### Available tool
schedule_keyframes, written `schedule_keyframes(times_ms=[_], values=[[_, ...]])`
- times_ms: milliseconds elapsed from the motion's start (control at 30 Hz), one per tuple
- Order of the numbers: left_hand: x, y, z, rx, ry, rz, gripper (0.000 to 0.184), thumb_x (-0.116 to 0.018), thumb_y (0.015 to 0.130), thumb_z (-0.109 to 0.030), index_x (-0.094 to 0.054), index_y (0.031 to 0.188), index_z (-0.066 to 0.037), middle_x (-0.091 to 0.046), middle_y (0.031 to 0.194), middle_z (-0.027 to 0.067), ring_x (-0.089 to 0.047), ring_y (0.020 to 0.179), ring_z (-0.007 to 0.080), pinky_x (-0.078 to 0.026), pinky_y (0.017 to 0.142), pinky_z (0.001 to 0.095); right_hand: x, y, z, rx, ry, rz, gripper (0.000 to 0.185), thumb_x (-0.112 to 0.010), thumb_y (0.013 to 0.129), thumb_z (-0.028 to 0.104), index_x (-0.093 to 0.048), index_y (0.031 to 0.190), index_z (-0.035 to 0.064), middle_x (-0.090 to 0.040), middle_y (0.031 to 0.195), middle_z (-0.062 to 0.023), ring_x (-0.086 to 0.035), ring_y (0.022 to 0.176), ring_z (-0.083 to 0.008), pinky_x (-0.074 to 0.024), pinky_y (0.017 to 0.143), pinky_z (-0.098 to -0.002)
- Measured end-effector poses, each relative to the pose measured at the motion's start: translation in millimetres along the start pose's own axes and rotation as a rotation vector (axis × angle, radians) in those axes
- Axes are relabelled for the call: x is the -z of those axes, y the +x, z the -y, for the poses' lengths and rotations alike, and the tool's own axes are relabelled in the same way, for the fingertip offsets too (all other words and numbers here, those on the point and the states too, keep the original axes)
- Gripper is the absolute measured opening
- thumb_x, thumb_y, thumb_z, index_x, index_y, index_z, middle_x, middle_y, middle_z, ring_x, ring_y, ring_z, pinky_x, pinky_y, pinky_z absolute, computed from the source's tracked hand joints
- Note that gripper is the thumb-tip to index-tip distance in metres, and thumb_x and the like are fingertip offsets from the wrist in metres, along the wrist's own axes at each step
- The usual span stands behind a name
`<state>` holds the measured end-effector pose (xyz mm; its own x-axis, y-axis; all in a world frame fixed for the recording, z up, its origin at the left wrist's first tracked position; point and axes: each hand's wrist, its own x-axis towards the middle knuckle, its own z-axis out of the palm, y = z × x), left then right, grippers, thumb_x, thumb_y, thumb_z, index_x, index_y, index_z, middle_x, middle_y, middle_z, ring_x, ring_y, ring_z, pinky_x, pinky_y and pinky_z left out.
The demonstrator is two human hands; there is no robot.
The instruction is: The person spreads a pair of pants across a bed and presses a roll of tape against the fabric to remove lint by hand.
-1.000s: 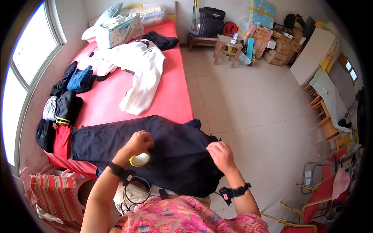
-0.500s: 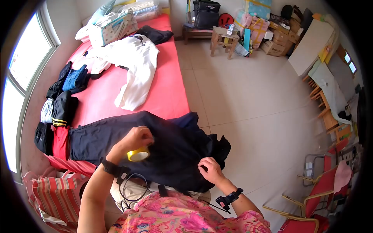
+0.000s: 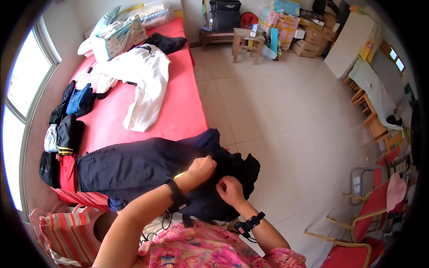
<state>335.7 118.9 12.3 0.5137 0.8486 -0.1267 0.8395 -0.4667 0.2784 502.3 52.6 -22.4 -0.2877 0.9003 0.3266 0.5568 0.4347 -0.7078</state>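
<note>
Dark navy trousers [image 3: 129, 163] lie across the near end of the bed, their bunched right part hanging toward the bed's right edge. My left hand [image 3: 202, 169] is closed on the dark fabric near its bunched part. Beside it, my right hand [image 3: 231, 190] has curled fingers pinching the same cloth. The yellow tape roll at my left wrist is mostly hidden; only a yellow sliver shows. A white garment [image 3: 145, 89] is spread farther up the pink bed [image 3: 183, 107].
Folded clothes [image 3: 69, 134] line the bed's left side beside the window. A striped cushioned chair [image 3: 67, 232] stands at the lower left. Red chairs [image 3: 371, 214] are at the right. A wooden stool [image 3: 247, 43] and cardboard boxes [image 3: 306, 48] stand at the back.
My left hand has moved right across the trousers toward my right hand, which has moved left. The trousers' right end is more bunched. The view has shifted to the right.
</note>
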Motion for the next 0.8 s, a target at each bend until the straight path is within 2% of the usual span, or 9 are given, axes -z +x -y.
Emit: schedule_keyframes(times_ms=[100,200,267,367,400,467,533,633,800], values=[[-9.8,4.8,4.6,0.013,0.087,-0.020,0.013,-0.061,0.077,-0.016,-0.063,0.079,-0.003,-0.061,0.081,0.0164,-0.064,0.076,0.0302,-0.053,0.066,0.0379,-5.6,-3.9,-1.1,0.010,-0.026,-0.024,0.012,-0.064,0.074,0.009,-0.053,0.072,0.0067,-0.054,0.067,-0.0086,-0.054,0.067,-0.0297,-0.0436,0.062,-0.0398],[-0.8,-0.6,30.8,-0.112,-0.024,-0.141,0.014,-0.065,0.075,-0.017,-0.064,0.075,-0.003,-0.064,0.078,0.0145,-0.064,0.064,0.0290,-0.053,0.059,0.0377,-5.8,-4.4,-2.6,0.037,-0.034,-0.043,0.013,-0.064,0.074,0.010,-0.051,0.072,0.0071,-0.052,0.067,-0.0086,-0.053,0.067,-0.0295,-0.0426,0.062,-0.0395],[52.5,-7.7,37.0,0.172,-0.462,-0.004,0.015,-0.068,0.073,-0.016,-0.065,0.073,-0.002,-0.065,0.070,0.0144,-0.064,0.060,0.0273,-0.053,0.059,0.0350,-5.2,-5.7,-2.1,0.032,-0.019,-0.049,0.013,-0.063,0.074,0.010,-0.051,0.072,0.0073,-0.051,0.068,-0.0084,-0.053,0.068,-0.0293,-0.0421,0.062,-0.0393],[80.4,-15.0,51.6,0.233,-0.626,-0.024,0.013,-0.068,0.074,-0.013,-0.066,0.076,0.000,-0.064,0.065,0.0090,-0.063,0.058,0.0128,-0.050,0.055,0.0269,-6.2,-6.6,-3.2,0.033,-0.017,-0.050,0.013,-0.063,0.074,0.011,-0.050,0.072,0.0073,-0.051,0.068,-0.0080,-0.053,0.068,-0.0290,-0.0418,0.062,-0.0391],[82.4,-13.8,50.0,0.234,-0.620,-0.024,0.013,-0.068,0.074,-0.013,-0.066,0.076,0.000,-0.064,0.065,0.0090,-0.063,0.058,0.0128,-0.050,0.055,0.0269,-6.9,-6.6,-4.2,0.038,-0.024,-0.050,0.014,-0.063,0.075,0.011,-0.050,0.072,0.0075,-0.051,0.068,-0.0080,-0.052,0.068,-0.0289,-0.0418,0.062,-0.0389],[81.8,-6.1,39.6,0.176,-0.558,-0.150,0.015,-0.068,0.074,-0.014,-0.065,0.076,0.001,-0.065,0.067,0.0107,-0.064,0.059,0.0162,-0.050,0.055,0.0288,-8.1,-6.2,-4.5,0.047,-0.031,-0.052,0.014,-0.063,0.075,0.012,-0.050,0.072,0.0076,-0.051,0.068,-0.0079,-0.052,0.068,-0.0287,-0.0417,0.062,-0.0388],[69.9,8.1,28.2,0.213,-0.557,-0.164,0.014,-0.066,0.074,-0.014,-0.063,0.073,0.000,-0.063,0.069,0.0155,-0.064,0.064,0.0265,-0.050,0.059,0.0353,-7.0,-7.2,-4.1,0.042,-0.032,-0.042,0.014,-0.063,0.075,0.013,-0.050,0.073,0.0081,-0.051,0.068,-0.0080,-0.052,0.068,-0.0288,-0.0415,0.063,-0.0388],[21.7,29.4,36.2,0.138,-0.174,-0.176,0.019,-0.067,0.074,-0.020,-0.063,0.072,-0.002,-0.060,0.080,0.0178,-0.062,0.079,0.0357,-0.051,0.068,0.0433,-7.0,-8.8,-2.1,0.037,-0.047,-0.044,0.013,-0.062,0.076,0.013,-0.049,0.074,0.0085,-0.051,0.069,-0.0081,-0.052,0.068,-0.0288,-0.0415,0.063,-0.0389],[-7.1,49.3,30.9,0.222,0.058,-0.150,0.016,-0.064,0.075,-0.017,-0.064,0.077,-0.001,-0.062,0.081,0.0181,-0.064,0.077,0.0346,-0.052,0.067,0.0424,-10.5,-8.7,-4.7,0.079,-0.076,-0.063,0.013,-0.062,0.076,0.013,-0.049,0.075,0.0089,-0.051,0.069,-0.0076,-0.052,0.068,-0.0283,-0.0414,0.063,-0.0387]])
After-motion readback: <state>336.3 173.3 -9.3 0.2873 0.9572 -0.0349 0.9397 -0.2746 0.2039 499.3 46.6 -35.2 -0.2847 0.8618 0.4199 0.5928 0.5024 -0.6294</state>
